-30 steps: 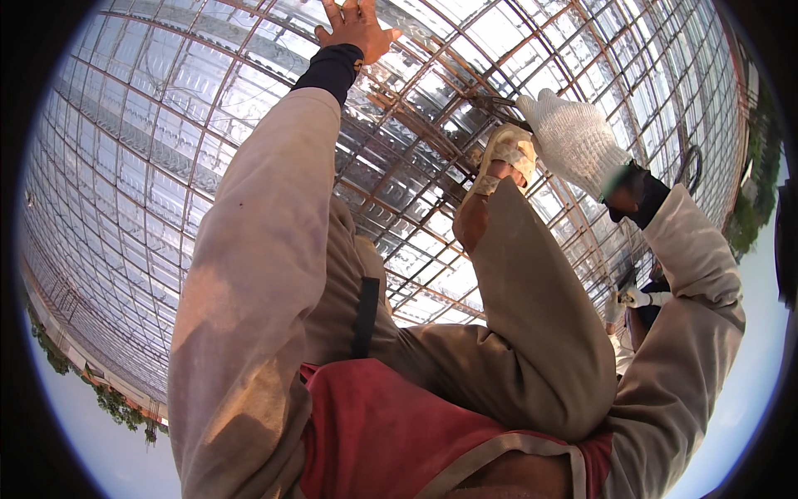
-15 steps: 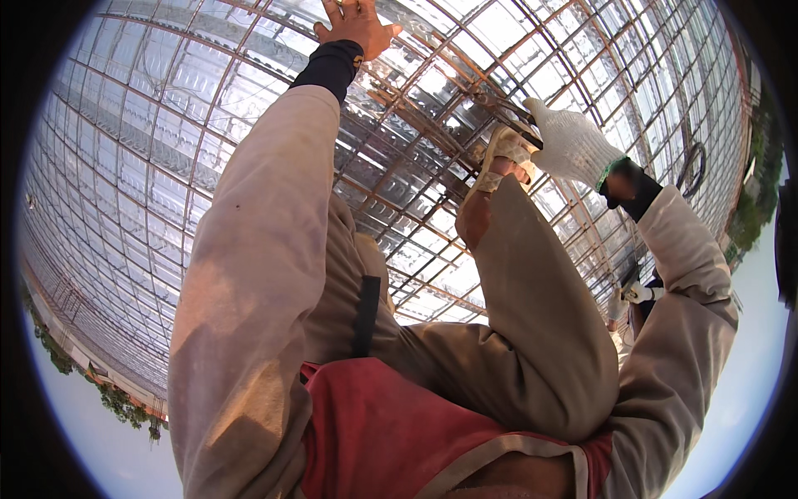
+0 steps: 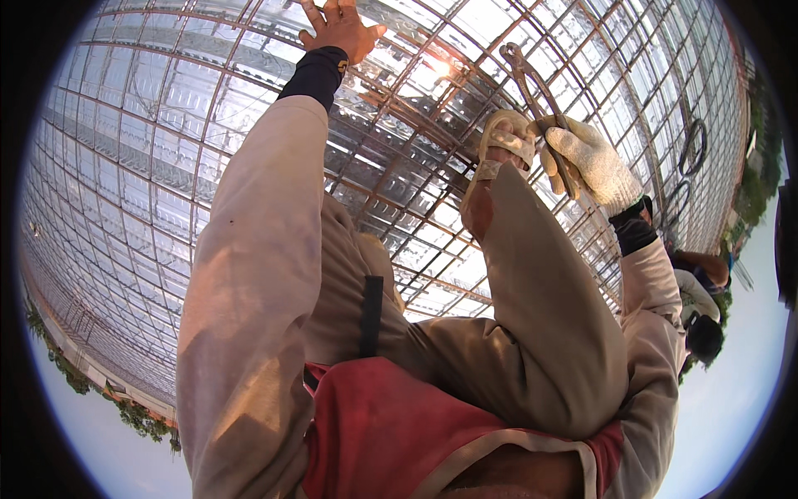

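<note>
Near the top edge, my left hand (image 3: pixel 339 32) is bare, its fingers stretched apart over the steel rebar grid (image 3: pixel 218 100); its fingertips are partly cut off by the frame. My right hand (image 3: pixel 597 165), in a whitish knitted glove, is closed round the handles of a pair of pincers (image 3: pixel 524 73). The pincers' jaws point up and to the left, over the bars, with no bar visibly gripped between them. My sandalled foot (image 3: pixel 509 135) rests on the grid just left of the gloved hand.
Shiny corrugated metal decking (image 3: pixel 187 79) lies beneath the bars. Dark looped coils (image 3: pixel 684 158) lie on the grid at right. Another person (image 3: pixel 697 287) is bent over beyond my right arm. Trees (image 3: pixel 137 418) and sky line the far edges.
My right hand has drawn back toward me and turned, lifting the pincers off the bars into plain view. My left hand has shifted slightly left. The other person shows more at right.
</note>
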{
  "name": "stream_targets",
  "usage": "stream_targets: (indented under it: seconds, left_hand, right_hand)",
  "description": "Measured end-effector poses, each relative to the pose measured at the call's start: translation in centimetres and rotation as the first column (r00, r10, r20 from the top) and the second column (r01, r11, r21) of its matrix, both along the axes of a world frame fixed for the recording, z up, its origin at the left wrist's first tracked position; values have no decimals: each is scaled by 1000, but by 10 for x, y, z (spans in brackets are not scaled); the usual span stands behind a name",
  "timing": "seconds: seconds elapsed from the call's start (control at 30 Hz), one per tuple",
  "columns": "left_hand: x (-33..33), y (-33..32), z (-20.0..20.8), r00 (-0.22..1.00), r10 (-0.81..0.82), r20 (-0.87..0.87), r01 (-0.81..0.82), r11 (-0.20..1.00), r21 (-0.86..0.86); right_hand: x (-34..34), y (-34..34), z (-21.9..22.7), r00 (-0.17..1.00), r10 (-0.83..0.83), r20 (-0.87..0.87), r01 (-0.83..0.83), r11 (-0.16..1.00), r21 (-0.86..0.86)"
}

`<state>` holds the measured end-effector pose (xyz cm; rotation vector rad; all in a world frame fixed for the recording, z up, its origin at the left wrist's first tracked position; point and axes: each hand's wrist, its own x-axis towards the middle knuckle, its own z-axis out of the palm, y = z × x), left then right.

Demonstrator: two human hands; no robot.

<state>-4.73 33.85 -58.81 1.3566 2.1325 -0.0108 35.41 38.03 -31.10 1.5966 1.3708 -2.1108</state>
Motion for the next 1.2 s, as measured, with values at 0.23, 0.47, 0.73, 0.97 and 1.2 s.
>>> stream_targets:
  seconds: [0.23, 0.47, 0.73, 0.97, 1.2]
  left_hand:
    - [11, 6, 20, 999, 1, -38, 1, 998, 55]
    - [-35, 15, -11, 962, -226, -157, 239, 969, 69]
    - [-70, 26, -26, 945, -296, -138, 314, 940, 133]
    - [-64, 34, -23, 927, -329, -180, 345, 936, 66]
    - [-75, 28, -18, 925, -327, -192, 346, 935, 75]
  right_hand:
    - [119, -146, 1, 794, -524, 309, 415, 838, 354]
    - [166, -324, -35, 404, -744, 531, 731, 612, 301]
    - [176, -431, -113, 216, -703, 678, 559, 658, 504]
    - [188, -407, -128, 114, -840, 530, 678, 456, 577]
    - [206, -395, -151, 58, -910, 411, 914, 214, 344]
